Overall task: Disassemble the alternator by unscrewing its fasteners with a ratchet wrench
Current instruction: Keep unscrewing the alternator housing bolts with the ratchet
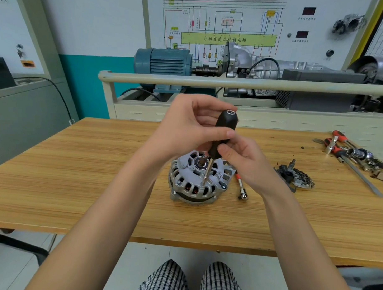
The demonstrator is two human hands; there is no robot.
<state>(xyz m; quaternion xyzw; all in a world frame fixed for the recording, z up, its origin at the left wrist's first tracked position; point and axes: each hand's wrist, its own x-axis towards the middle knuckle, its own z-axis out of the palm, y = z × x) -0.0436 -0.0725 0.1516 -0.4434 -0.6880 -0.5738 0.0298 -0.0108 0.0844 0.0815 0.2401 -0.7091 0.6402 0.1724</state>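
Note:
A silver alternator [188, 183] stands on end on the wooden table [76, 173], its shaft pointing up. A black-handled driver [222, 133] stands nearly upright over it, and its metal shank and socket tip [205, 178] reach down to a fastener on the housing's front right. My left hand [187, 125] grips the upper part of the black handle from the left. My right hand [242, 159] holds the lower part of the handle from the right, thumb pressed on it.
A small red-handled tool [241, 185] lies just right of the alternator. A removed black and metal part [296, 176] lies further right. Several red-handled wrenches and sockets [355, 152] fill the table's far right. A training bench with a blue motor [165, 61] stands behind the table.

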